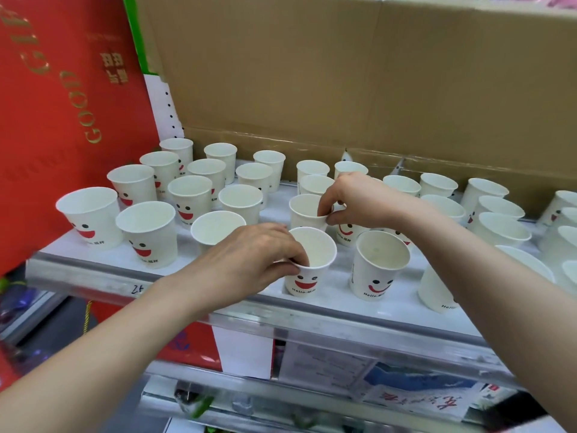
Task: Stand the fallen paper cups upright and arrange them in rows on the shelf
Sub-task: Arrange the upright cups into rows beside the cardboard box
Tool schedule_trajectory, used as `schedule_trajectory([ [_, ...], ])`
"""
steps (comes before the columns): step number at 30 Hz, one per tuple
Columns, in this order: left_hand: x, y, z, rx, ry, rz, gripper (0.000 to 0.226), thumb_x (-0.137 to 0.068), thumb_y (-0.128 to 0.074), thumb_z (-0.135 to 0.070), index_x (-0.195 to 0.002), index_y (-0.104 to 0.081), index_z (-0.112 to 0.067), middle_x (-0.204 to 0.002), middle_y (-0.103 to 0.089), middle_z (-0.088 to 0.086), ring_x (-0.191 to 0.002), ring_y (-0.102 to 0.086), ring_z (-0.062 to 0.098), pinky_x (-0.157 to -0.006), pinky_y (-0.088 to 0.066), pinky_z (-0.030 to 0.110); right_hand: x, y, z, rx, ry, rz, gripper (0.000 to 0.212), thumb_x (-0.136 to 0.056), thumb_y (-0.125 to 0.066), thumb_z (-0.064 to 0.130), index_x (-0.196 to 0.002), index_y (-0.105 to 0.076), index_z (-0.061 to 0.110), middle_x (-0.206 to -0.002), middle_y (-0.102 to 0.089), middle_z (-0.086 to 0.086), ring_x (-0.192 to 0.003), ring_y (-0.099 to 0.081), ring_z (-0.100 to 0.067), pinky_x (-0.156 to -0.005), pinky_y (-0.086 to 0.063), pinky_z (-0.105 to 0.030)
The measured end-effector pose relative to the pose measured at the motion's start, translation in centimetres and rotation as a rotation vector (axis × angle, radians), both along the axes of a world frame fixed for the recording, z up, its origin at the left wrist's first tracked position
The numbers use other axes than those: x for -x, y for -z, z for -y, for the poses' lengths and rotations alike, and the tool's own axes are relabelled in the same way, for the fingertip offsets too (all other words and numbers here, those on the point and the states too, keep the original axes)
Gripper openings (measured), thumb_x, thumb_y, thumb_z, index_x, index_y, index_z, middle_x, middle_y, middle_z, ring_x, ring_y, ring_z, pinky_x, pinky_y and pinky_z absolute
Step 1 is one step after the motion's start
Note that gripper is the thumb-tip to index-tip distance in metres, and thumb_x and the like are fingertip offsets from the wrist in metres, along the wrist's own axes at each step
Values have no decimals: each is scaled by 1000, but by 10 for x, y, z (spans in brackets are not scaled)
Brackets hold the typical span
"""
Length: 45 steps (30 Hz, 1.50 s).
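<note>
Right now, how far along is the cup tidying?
Mostly done: no cup in view lies fallen, and the cups on the left stand in rough rows. In hand: the left hand pinches the rim of the front cup, the right hand that of the cup behind it. Left: the right-side cups sit crowded and uneven, needing straightening.

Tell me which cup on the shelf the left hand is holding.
The smiley cup at the shelf's front edge: the left hand pinches its rim. The right hand pinches the cup just behind it.
</note>
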<state>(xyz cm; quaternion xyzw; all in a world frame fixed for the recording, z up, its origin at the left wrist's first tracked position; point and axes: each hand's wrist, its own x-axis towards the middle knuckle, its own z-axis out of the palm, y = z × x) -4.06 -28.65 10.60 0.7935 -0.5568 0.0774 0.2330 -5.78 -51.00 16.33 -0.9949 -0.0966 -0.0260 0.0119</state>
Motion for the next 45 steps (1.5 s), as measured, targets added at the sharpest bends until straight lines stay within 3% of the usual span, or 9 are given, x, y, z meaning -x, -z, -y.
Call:
schedule_trajectory([
  [8, -6, -1, 0, -22, 15, 9, 11, -86, -68, -20, -95, -68, -26, -99, -66, -11, -106, -54, 3, -84, -50, 32, -3, 3, 7, 6, -16, 12, 18, -87, -69, 17, -105, -74, 20, -73, -44, 24, -86, -39, -7, -61, -32, -3],
  [12, -9, -1, 1, -6, 31, 34, 12, -86, -69, -20, -97, -70, -24, -97, -67, -10, -106, -55, 5, -84, -51, 35, -5, 6, 10, 4, -15, 8, 19, -85, -71, 18, -103, -74, 23, -75, -47, 25, -89, -41, -8, -66, -32, -22],
  [20, -30, -29, -3, -79, -15, 111, 34, -85, -59, -49, -118, -62, -37, -118, -60, -18, -117, -48, 1, -94, -47, 33, -12, -34, 40, -83, 37, 90, 33, -83, -71, 11, -107, -72, 34, -77, -53, 32, -75, -51, 1, -65, -37, -12],
  [25, -77, -73, 25, -143, -146, 202, 25, -92, -57, -36, -116, -62, -35, -117, -61, -15, -107, -53, 7, -86, -44, 30, -43, -47, 69, -122, 168, 150, 32, -83, -69, 8, -104, -74, 31, -100, -72, 11, -79, -62, -6, -79, -56, -31],
  [30, -145, -76, 81, -304, -205, 269, 30, -91, -60, -26, -120, -60, -32, -117, -61, -9, -105, -56, 16, -83, -46, 30, -82, -31, 88, 23, 180, 60, 28, -86, -68, 11, -109, -73, 27, -104, -70, 6, -87, -60, -13, -75, -45, -24],
  [33, -180, -62, 105, -364, -182, 272, 34, -87, -66, -21, -119, -62, -30, -114, -62, -7, -100, -58, 19, -80, -46, 28, -101, -24, 95, 68, 230, 16, 22, -88, -68, 25, -109, -72, 30, -109, -67, 6, -98, -61, -19, -83, -51, -31],
  [37, -208, -45, 124, -427, -153, 248, 31, -83, -71, -20, -110, -65, -31, -106, -64, -10, -95, -62, 14, -81, -51, 30, -114, -10, 101, 89, 281, 2, 21, -82, -69, 46, -94, -74, 29, -93, -69, 3, -84, -62, -24, -74, -53, -36],
  [40, -214, -38, 133, -416, -119, 285, 21, -85, -69, -24, -104, -68, -30, -102, -66, -9, -96, -62, 17, -79, -52, 34, -115, -1, 100, 115, 298, 14, 18, -84, -68, 40, -87, -74, 23, -78, -61, -2, -74, -57, -27, -61, -40, -30],
  [45, -216, -34, 139, -353, -63, 331, 13, -86, -65, -26, -97, -70, -26, -93, -69, -5, -89, -62, 22, -69, -51, 35, -110, -4, 101, 178, 319, 3, 14, -88, -65, 31, -90, -72, 20, -80, -55, -6, -72, -49, -28, -63, -37, -29],
])
